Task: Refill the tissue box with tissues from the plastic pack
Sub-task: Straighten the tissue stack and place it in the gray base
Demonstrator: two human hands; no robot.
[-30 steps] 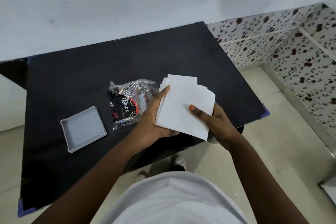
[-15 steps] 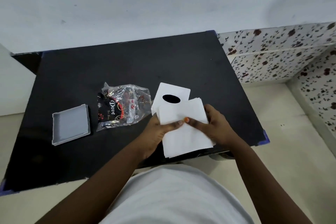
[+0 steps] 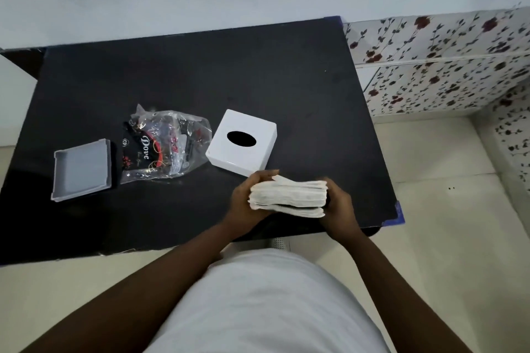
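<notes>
Head view: my left hand (image 3: 246, 200) and right hand (image 3: 339, 205) clamp the tissue stack (image 3: 288, 195) by its ends, long axis crosswise, just nearside of the tissue box (image 3: 242, 146).

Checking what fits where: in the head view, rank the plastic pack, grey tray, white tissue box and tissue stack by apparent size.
1. Plastic pack
2-3. White tissue box and grey tray, too alike to rank
4. Tissue stack, seen edge-on and partly covered by both hands

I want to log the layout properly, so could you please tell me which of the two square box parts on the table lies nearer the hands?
The white tissue box with the oval slot; the grey tray lies far left, beyond the plastic pack.
</notes>
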